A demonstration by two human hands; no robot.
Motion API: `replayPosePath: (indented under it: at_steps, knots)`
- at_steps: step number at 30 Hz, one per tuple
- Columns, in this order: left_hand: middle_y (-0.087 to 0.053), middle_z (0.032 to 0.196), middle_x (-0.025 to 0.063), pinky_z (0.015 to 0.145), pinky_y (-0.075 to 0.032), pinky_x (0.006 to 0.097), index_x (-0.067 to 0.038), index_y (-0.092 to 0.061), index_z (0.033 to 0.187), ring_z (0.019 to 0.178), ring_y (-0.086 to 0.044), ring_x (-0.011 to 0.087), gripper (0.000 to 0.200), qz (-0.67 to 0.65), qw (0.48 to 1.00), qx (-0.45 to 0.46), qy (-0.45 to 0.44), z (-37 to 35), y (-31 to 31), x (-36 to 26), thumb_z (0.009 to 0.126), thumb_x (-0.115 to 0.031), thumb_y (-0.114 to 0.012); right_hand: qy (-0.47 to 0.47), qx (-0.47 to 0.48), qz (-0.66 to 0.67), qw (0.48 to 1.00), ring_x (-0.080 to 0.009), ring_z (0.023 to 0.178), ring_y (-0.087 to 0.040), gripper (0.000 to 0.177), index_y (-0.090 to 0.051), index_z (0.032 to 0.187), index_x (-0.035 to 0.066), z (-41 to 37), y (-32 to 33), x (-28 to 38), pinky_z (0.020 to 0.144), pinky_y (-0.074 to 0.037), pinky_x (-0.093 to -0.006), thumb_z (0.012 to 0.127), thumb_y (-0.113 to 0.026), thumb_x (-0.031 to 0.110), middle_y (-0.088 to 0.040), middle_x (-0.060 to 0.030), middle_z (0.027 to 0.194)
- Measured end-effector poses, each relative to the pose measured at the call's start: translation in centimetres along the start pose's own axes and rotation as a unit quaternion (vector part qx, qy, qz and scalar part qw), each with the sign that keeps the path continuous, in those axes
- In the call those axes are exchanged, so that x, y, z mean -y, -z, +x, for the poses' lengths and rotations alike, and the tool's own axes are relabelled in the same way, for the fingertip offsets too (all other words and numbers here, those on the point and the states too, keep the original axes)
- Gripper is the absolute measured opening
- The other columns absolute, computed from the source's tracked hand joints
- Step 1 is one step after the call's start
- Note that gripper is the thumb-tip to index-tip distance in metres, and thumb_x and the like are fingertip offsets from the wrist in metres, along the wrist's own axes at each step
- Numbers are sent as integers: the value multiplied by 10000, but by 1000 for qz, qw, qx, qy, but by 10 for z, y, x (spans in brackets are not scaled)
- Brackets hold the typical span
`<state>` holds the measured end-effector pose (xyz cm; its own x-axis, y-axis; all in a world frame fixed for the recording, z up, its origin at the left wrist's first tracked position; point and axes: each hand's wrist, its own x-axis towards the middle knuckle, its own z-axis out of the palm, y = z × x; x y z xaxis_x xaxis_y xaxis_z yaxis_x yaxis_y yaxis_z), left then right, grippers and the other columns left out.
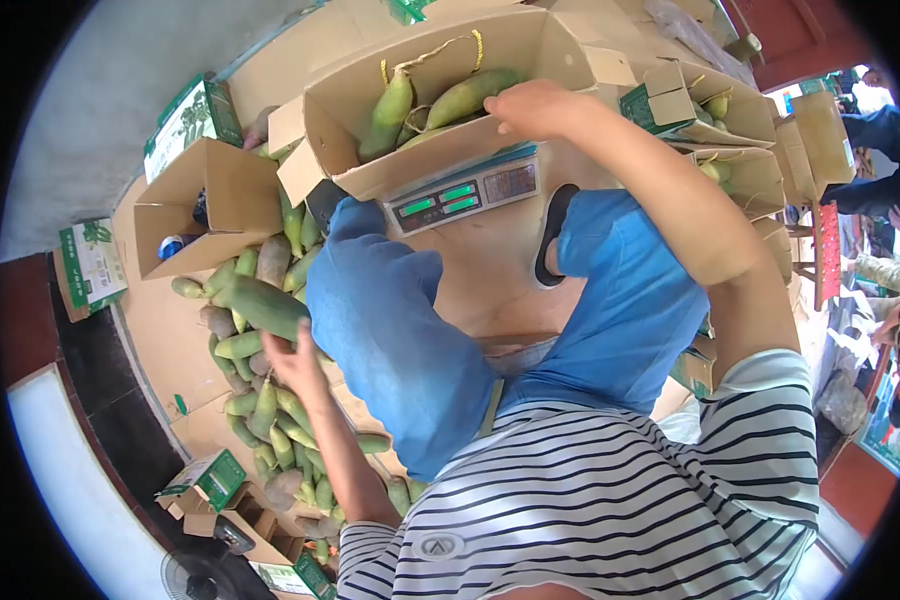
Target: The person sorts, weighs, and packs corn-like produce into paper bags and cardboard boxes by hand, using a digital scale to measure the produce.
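Left hand [295,365] curls around a green shoot [260,305]; right hand [535,108], fingers bent, touches a second shoot [470,95] in the box [420,170] beneath it, grip unclear.

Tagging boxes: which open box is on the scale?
The box under the right hand, atop the scale; the tipped box lies beside the pile.

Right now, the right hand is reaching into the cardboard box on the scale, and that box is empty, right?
Not quite. The right hand does reach into the cardboard box on the scale, but the box is not empty. The head view shows several green vegetables lying in it.
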<state>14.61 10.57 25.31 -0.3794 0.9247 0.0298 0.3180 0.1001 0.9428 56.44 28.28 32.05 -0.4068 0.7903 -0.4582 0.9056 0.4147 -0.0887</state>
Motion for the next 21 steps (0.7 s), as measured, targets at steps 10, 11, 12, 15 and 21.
replayPosePath:
  at_steps: [10, 11, 12, 15, 21]
  knots:
    - [-587, 1053, 124, 850, -455, 310, 32, -451, 1188, 960, -567, 183, 539, 66, 905, 206, -367, 75, -152, -265, 783, -213, -708, -28, -130, -187, 973, -253, 834, -614, 206, -604, 965, 73, -25, -4, 25, 686, -477, -360, 776, -581, 153, -630, -98, 897]
    - [-588, 1071, 156, 877, -443, 329, 29, -453, 1200, 989, -570, 209, 556, 167, 880, 274, -350, 87, -168, -259, 780, -240, -700, -29, -149, -201, 968, -247, 821, -612, 197, -613, 946, 77, -30, -4, 33, 679, -474, -350, 763, -579, 144, -628, -91, 884]
    - [-581, 1099, 200, 905, -435, 353, 12, -461, 1210, 1033, -571, 272, 540, 217, 855, 304, -359, 92, -181, -248, 777, -224, -683, -29, -167, -215, 962, -240, 809, -609, 190, -622, 927, 80, -37, -4, 41, 673, -470, -341, 750, -577, 135, -626, -84, 872]
    - [-563, 1086, 223, 872, -449, 431, 8, -491, 1130, 1056, -531, 377, 434, 449, 755, 234, -417, 77, -190, -238, 781, -199, -648, 10, -103, -193, 976, -254, 913, -621, 236, -678, 955, 80, -58, 0, 63, 695, -496, -368, 734, -623, 143, -650, -99, 936]
    - [-569, 1055, 213, 837, -462, 430, -2, -510, 1090, 1007, -559, 355, 407, 525, 720, 363, -272, 65, -175, -210, 788, -244, -636, 169, -141, -78, 972, -249, 818, -612, 151, -641, 832, 72, -89, -13, 105, 673, -476, -358, 696, -607, 128, -616, -88, 841]
